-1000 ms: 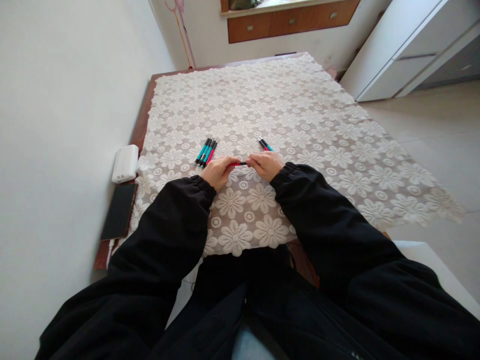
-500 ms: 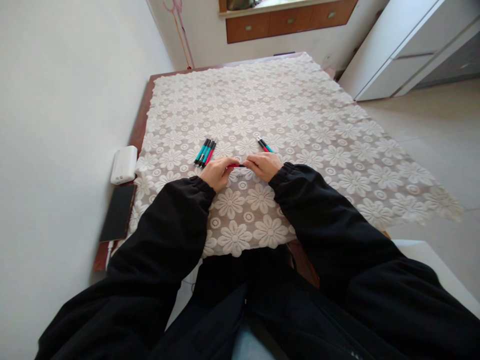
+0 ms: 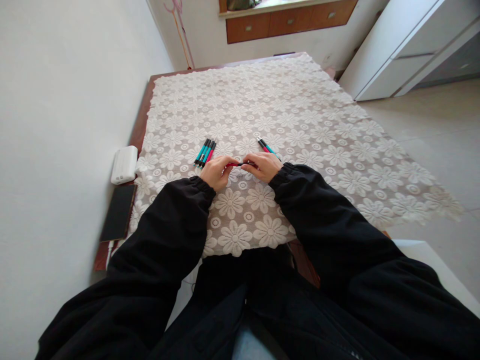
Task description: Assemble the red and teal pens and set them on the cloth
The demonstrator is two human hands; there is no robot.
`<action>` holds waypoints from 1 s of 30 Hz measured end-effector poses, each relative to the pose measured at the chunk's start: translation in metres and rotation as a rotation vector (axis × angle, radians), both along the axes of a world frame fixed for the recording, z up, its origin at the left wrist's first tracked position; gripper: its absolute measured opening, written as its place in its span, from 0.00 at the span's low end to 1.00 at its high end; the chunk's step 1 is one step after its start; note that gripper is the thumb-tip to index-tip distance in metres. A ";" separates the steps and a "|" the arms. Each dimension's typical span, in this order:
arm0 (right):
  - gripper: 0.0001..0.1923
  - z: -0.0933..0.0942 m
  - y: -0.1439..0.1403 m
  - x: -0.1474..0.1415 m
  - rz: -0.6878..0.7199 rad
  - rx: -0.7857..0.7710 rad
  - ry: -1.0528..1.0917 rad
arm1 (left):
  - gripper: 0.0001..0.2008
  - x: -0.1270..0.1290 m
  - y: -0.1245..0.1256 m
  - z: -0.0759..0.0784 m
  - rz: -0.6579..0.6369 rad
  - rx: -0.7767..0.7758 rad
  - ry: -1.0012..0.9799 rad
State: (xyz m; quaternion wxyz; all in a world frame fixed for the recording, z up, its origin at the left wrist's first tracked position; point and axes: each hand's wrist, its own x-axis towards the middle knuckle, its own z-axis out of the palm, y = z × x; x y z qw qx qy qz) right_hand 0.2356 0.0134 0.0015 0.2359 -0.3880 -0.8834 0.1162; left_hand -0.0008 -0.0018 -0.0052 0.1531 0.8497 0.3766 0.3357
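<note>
Head view: both hands meet at the near middle of the table, over the lace tablecloth (image 3: 300,115). The left hand (image 3: 216,172) and the right hand (image 3: 264,166) share one red pen (image 3: 237,164), each set of fingers pinched around an end, so only a short stretch of barrel shows between them. It looks light, stiff and smooth, likely a little slippery; a firm pinch on the barrel close to the joint should serve best. Just left lies a bundle of teal and red pens (image 3: 205,152), just far-right two more pens (image 3: 265,145). A white power bank (image 3: 124,164) and a dark phone (image 3: 118,212) rest at the left edge.
</note>
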 end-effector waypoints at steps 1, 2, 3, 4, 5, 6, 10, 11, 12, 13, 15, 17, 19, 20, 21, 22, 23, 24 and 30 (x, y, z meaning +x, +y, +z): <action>0.19 0.000 0.000 0.000 0.005 0.007 0.022 | 0.11 0.000 0.000 0.000 0.013 -0.005 -0.005; 0.18 0.000 0.000 0.000 0.008 0.016 0.034 | 0.11 0.000 0.000 -0.001 0.016 -0.006 -0.007; 0.18 0.000 0.000 0.000 0.010 0.024 0.033 | 0.11 0.000 0.001 -0.001 0.007 -0.003 -0.009; 0.18 0.001 0.000 0.000 0.008 0.032 0.020 | 0.11 0.000 0.001 -0.001 -0.009 0.001 -0.009; 0.19 0.001 0.000 0.000 0.003 0.035 0.000 | 0.12 0.000 0.001 -0.001 -0.028 0.004 -0.006; 0.21 0.002 -0.001 0.000 -0.005 0.035 -0.021 | 0.12 0.000 0.001 0.000 -0.042 0.008 -0.003; 0.26 0.003 -0.002 -0.001 -0.032 0.017 -0.072 | 0.12 0.001 -0.001 0.003 -0.037 0.023 0.025; 0.26 0.002 -0.001 0.000 -0.031 0.017 -0.067 | 0.12 0.001 -0.002 0.004 -0.024 0.027 0.032; 0.26 0.002 -0.001 0.000 -0.031 0.018 -0.054 | 0.12 0.001 -0.002 0.005 -0.007 0.029 0.037; 0.25 0.001 -0.001 0.000 -0.030 0.019 -0.030 | 0.13 0.001 -0.003 0.005 0.013 0.030 0.040; 0.23 0.000 0.000 0.000 -0.032 0.017 0.039 | 0.13 0.001 -0.004 0.006 0.056 0.032 0.041; 0.22 -0.001 0.000 0.001 -0.034 0.012 0.121 | 0.13 0.002 -0.003 0.006 0.080 0.033 0.039; 0.22 -0.001 0.000 0.001 -0.028 0.009 0.187 | 0.14 0.002 -0.003 0.007 0.083 0.029 0.039; 0.23 -0.001 -0.001 0.001 -0.024 0.007 0.211 | 0.14 0.002 -0.003 0.007 0.078 0.026 0.041; 0.23 -0.001 -0.001 0.001 -0.019 0.006 0.224 | 0.15 0.001 -0.003 0.007 0.070 0.023 0.043; 0.25 0.000 -0.001 0.002 -0.014 0.006 0.228 | 0.15 0.001 -0.002 0.007 0.064 0.022 0.046; 0.26 0.000 -0.002 0.002 -0.010 0.008 0.224 | 0.16 0.001 -0.002 0.007 0.058 0.021 0.049; 0.28 0.002 -0.002 0.002 -0.005 0.012 0.215 | 0.16 0.001 -0.001 0.007 0.052 0.023 0.054; 0.34 0.007 -0.005 0.001 -0.022 -0.022 0.191 | 0.14 0.000 -0.001 0.010 0.060 0.078 0.067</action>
